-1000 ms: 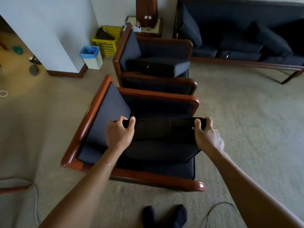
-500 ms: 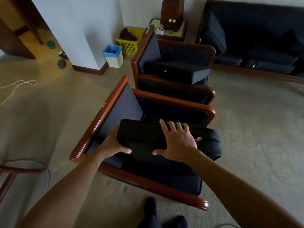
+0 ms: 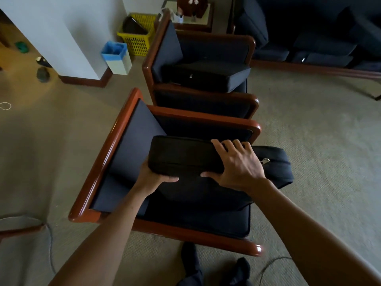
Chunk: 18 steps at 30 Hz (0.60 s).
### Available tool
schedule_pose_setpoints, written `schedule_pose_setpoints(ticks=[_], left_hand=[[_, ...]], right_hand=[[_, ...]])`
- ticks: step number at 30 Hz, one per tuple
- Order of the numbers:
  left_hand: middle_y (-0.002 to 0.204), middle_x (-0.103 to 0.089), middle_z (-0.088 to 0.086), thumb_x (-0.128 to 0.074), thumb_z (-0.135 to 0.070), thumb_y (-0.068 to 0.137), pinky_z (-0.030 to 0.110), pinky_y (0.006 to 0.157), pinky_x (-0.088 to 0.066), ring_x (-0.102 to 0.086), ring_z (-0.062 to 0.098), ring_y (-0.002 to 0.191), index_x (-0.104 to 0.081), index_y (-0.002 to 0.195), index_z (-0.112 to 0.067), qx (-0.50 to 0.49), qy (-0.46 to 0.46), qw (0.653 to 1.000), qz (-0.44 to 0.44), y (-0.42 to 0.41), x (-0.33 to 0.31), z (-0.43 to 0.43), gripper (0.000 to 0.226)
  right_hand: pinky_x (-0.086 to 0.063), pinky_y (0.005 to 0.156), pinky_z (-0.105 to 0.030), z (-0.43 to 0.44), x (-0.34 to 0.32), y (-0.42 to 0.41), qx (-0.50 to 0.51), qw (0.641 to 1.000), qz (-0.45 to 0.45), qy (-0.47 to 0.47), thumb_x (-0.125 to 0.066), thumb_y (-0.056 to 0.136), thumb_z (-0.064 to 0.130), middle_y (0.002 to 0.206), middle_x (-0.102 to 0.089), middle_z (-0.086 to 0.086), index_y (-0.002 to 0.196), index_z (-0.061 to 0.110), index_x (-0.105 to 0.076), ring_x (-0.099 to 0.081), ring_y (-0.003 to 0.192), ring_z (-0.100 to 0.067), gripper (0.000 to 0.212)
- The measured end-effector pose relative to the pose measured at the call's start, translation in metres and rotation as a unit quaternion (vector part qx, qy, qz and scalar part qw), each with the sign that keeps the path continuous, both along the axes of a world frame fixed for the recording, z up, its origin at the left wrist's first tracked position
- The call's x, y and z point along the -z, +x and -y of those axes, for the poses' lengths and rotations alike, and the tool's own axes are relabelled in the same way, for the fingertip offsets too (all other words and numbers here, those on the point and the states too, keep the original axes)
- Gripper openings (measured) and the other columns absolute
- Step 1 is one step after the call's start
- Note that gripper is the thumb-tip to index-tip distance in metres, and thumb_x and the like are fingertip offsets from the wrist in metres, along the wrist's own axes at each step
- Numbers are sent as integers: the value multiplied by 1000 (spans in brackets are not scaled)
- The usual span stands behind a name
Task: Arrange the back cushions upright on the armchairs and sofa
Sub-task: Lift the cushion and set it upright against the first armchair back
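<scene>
At frame centre, the back cushion [image 3: 185,156] on the near armchair [image 3: 103,166] now stands tipped on edge, where a second ago it lay flat. Left hand [image 3: 153,179] cups its lower left corner; right hand [image 3: 240,166], moved inward, presses spread on top. Uprighting is under way (not seated). The far armchair's cushion [image 3: 206,74] lies flat.
</scene>
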<state>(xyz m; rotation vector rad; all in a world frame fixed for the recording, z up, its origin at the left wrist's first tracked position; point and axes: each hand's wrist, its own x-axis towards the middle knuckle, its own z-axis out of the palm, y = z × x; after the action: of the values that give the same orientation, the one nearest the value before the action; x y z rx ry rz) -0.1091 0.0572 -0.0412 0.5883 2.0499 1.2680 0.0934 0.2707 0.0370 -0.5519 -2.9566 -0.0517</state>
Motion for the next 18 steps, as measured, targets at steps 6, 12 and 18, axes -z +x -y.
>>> schedule_pose_setpoints(ticks=[6,12,18], left_hand=[[121,-67,-34,-102,-43,43,6,88,-49,-64,-11,112,-54,119,-59,80,80,982,-148,35,-64,-65,91],[99,-68,-23,-97,-52,46,16,84,-51,-66,-2,95,-55,114,-39,173,78,946,-263,109,-93,-137,81],[111,-67,-1,-94,-45,56,46,88,-55,-64,26,100,-57,129,-20,242,39,892,-380,198,-48,-185,86]], right_hand=[[-51,95,-51,-54,-2,66,35,990,-117,-68,-53,78,92,130,-63,-9,151,14,-45,-62,111,-33,108],[-49,100,-52,-90,31,139,79,948,-189,-242,-52,78,91,141,-54,-8,156,13,-36,-55,124,-26,111],[-41,112,-57,-83,91,187,140,857,-322,-377,-46,87,83,157,-44,-9,159,10,-33,-45,143,-25,103]])
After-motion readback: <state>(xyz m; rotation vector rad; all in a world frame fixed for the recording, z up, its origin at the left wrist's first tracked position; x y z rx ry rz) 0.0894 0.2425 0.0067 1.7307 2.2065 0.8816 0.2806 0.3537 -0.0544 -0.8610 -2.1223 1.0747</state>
